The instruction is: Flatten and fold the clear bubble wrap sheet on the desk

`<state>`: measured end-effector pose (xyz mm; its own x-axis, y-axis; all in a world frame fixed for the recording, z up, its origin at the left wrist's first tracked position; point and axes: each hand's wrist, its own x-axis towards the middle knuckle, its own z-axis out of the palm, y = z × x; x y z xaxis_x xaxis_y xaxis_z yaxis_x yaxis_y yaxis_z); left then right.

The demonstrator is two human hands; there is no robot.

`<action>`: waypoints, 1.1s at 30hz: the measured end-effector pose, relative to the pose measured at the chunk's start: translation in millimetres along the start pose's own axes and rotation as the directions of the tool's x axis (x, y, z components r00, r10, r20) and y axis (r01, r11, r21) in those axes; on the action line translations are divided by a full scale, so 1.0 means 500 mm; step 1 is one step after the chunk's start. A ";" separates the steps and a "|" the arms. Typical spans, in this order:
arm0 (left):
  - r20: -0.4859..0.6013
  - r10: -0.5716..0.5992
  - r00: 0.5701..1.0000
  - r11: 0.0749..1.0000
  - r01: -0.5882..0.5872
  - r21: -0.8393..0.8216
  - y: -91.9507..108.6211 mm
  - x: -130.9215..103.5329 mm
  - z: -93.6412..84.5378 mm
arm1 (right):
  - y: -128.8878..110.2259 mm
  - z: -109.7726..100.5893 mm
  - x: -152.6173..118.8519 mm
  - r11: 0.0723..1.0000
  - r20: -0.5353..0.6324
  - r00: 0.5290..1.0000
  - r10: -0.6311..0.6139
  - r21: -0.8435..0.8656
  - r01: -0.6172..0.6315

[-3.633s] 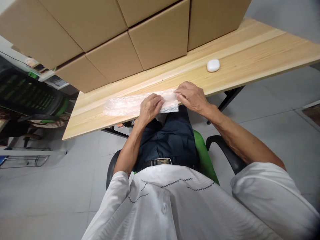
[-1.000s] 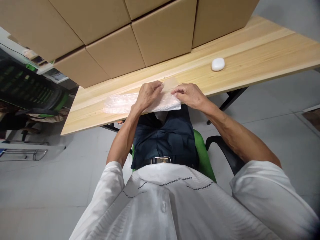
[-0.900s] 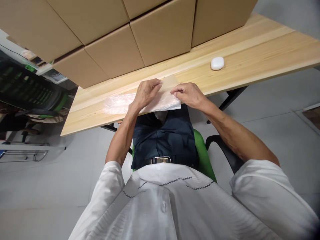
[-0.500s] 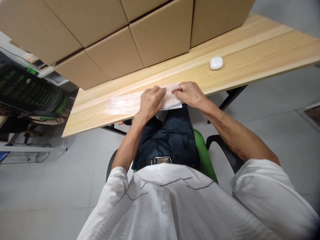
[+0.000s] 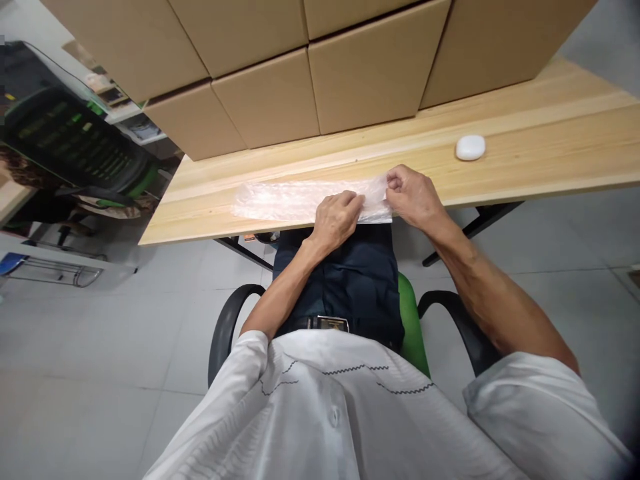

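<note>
A long, clear plastic bag (image 5: pixel 285 200) lies flat along the front edge of the wooden table. My left hand (image 5: pixel 337 217) rests on its right part, fingers curled together on the film. Thumb and forefinger of my right hand (image 5: pixel 413 197) pinch the bag's right end and hold a bit of it raised. Farther back on the right, a small white rounded case (image 5: pixel 470 147) lies on the table, apart from both hands.
Stacked brown cardboard boxes (image 5: pixel 265 100) line the back of the wooden table (image 5: pixel 550 147). A dark mesh chair (image 5: pixel 65 140) stands at the far left. The green seat (image 5: pixel 413 327) with black armrests is beneath me.
The camera view has shifted, so boxes and case appear farther right. My left hand has slid right along the bag, and my right hand has lifted the film at its right end.
</note>
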<state>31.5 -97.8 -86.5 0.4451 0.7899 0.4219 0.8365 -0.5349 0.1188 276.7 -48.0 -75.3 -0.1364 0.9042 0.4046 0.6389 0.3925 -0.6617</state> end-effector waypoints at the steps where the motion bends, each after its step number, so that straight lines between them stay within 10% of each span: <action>1: 0.001 0.000 1.000 1.000 0.000 0.002 0.001 0.000 0.000 | 0.005 0.003 -0.004 1.000 -0.025 1.000 -0.004 -0.026 0.003; 12: 0.006 0.013 1.000 1.000 -0.013 -0.011 -0.004 0.008 0.000 | -0.006 -0.006 -0.055 0.936 0.018 0.969 -0.246 -0.256 0.243; 20: -0.346 0.006 0.938 1.000 -0.007 -0.003 -0.093 -0.073 -0.039 | 0.002 -0.004 0.015 0.959 0.040 0.970 -0.241 -0.144 0.245; 33: -0.165 -0.021 0.986 1.000 0.023 0.006 -0.126 -0.105 -0.061 | -0.012 -0.003 0.058 0.986 -0.009 0.986 -0.168 -0.015 0.168</action>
<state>-54.5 -114.7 -89.0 0.3683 0.7407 0.5619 0.8482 -0.5151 0.1230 270.1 -24.5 -58.5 -0.2354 0.8239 0.5156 0.6183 0.5362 -0.5746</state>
